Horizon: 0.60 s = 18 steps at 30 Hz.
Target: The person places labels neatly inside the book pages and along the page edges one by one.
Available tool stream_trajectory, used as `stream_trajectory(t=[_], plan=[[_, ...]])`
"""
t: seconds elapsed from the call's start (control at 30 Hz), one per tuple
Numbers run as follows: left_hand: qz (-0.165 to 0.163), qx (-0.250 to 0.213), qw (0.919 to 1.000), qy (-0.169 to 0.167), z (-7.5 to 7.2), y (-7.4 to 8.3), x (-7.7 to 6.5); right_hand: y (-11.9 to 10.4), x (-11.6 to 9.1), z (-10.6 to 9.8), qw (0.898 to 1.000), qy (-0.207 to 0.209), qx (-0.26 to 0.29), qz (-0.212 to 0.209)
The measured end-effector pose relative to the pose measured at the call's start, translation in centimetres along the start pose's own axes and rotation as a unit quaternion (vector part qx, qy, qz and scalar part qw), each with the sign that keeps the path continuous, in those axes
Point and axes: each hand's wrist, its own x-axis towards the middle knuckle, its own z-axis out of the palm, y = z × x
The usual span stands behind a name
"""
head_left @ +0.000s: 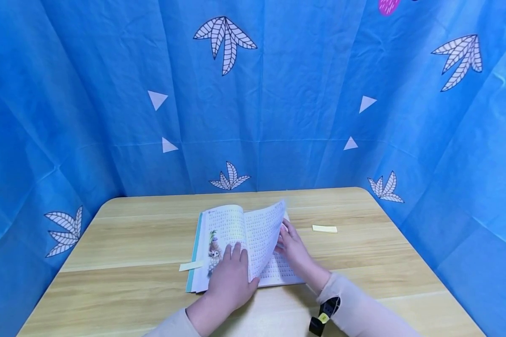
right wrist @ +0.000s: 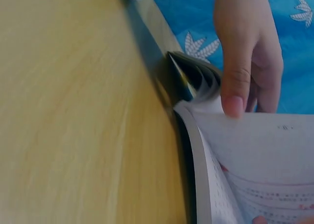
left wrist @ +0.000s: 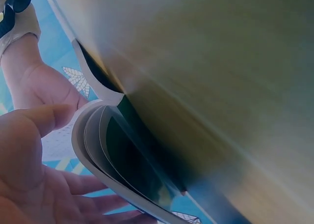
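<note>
An open book (head_left: 225, 224) with printed text lies on the wooden table, a small coloured picture on its left page. My left hand (head_left: 232, 281) rests on that page with fingers extended, its thumb near the middle fold. A page (head_left: 265, 234) on the right side stands lifted and curved. My right hand (head_left: 293, 248) holds this page by its outer edge; some of its fingers are hidden. From the left wrist view, the curled leaves (left wrist: 93, 140) show edge-on beside the left hand. The right wrist view shows the left thumb at the top of a page (right wrist: 265, 150).
A pale strip (head_left: 191, 266) sticks out from the book's left edge. Another pale yellow strip (head_left: 324, 229) lies on the table (head_left: 143, 234) right of the book. A black band with a small device (head_left: 324, 316) is on the right wrist. Blue patterned cloth (head_left: 278, 93) surrounds the table.
</note>
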Motion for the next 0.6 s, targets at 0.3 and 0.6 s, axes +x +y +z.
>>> stream_trajectory(t=[0.3,0.6], plan=[[-0.021,-0.026,0.9994,-0.002,-0.1,-0.8,-0.4,0.1,-0.2,1.1,1.000,-0.022,0.014,0.004],[-0.013,-0.054,0.9981,-0.025,0.1,-2.3,-1.0,-0.1,-0.4,1.9,0.998,-0.039,0.036,0.016]])
